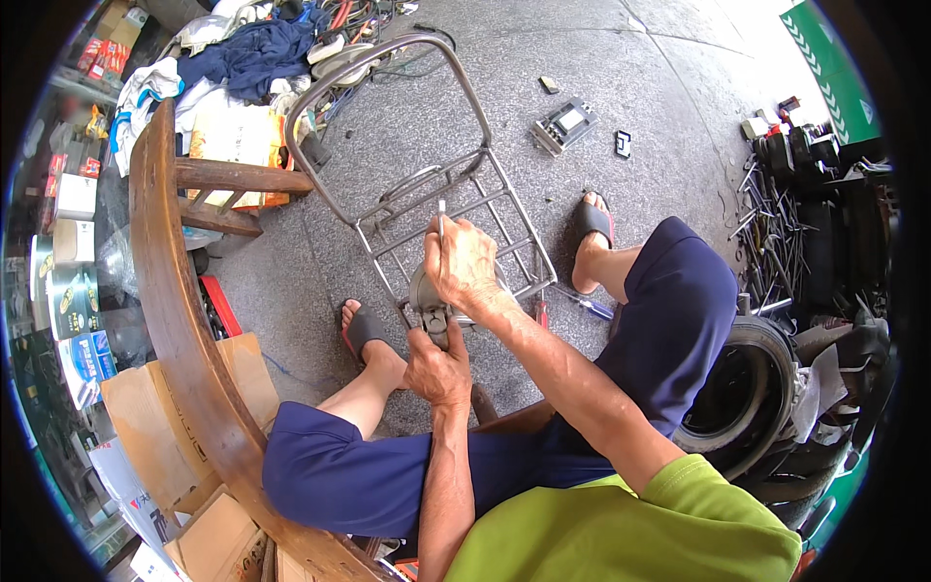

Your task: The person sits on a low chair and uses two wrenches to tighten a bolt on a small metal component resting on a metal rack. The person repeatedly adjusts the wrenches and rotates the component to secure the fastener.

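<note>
My left hand (438, 373) grips the lower side of a round grey metal part (423, 289) that has a bracket-like fitting on it. Over the same part is my right hand (461, 260), its fingers closed around a thin, upright tool with a pale end (441, 208); the rest of that tool is hidden in the fist. Just beyond my hands stands a bent metal tube frame (424, 40) with a barred rack, between my feet. On the floor by its near right corner lie a blue-handled screwdriver (593, 307) and a red-handled tool (541, 312).
A curved wooden bench rail (160, 242) runs along my left, with cardboard (155, 427) beyond it. Metal rods (776, 233) and a tire (742, 388) lie to the right. A small metal device (564, 126) sits on the floor ahead. Clothes (252, 58) are heaped far left.
</note>
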Tool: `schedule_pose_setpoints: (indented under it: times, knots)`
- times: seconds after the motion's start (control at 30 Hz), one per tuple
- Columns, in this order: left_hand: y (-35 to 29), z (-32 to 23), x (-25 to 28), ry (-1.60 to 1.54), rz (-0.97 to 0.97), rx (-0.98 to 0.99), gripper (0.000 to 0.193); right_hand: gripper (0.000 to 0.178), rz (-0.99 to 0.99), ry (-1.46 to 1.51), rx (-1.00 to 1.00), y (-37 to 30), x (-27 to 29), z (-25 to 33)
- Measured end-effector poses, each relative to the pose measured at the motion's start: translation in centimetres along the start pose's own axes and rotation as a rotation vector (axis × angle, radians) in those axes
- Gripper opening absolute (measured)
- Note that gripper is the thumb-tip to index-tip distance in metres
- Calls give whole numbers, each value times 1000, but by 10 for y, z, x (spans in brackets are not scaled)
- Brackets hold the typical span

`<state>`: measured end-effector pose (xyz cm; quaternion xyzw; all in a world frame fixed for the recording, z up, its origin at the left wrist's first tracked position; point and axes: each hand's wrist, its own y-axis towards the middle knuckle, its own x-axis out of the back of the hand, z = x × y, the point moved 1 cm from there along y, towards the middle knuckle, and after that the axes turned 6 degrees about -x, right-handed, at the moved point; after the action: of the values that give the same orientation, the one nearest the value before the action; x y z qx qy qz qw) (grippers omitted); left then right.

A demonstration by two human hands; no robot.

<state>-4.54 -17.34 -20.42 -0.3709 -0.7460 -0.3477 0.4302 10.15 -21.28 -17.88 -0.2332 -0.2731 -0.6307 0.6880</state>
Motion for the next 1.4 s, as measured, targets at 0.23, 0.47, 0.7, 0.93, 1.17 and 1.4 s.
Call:
schedule_pose_setpoints:
  times: [0.23,0.47,0.7,0.93,1.17,1.4]
  knots:
    - [-5,4,-7,-35,-12,15,47,10,-1,-53,14,0,0,6]
    - [-3,1,-6,-5,15,24,46,10,-27,-73,-42,3,-7,0]
    - [0,-4,-2,13,-21,24,48,11,-50,-74,-28,7,-9,0]
    - [-3,2,-5,-4,-31,46,50,11,-80,-129,7,2,-10,4]
    - [-6,5,-4,17,25,66,57,17,-28,-101,-80,6,-16,-6]
    - [-5,7,-8,-110,58,55,47,21,-245,-48,238,-2,16,-13]
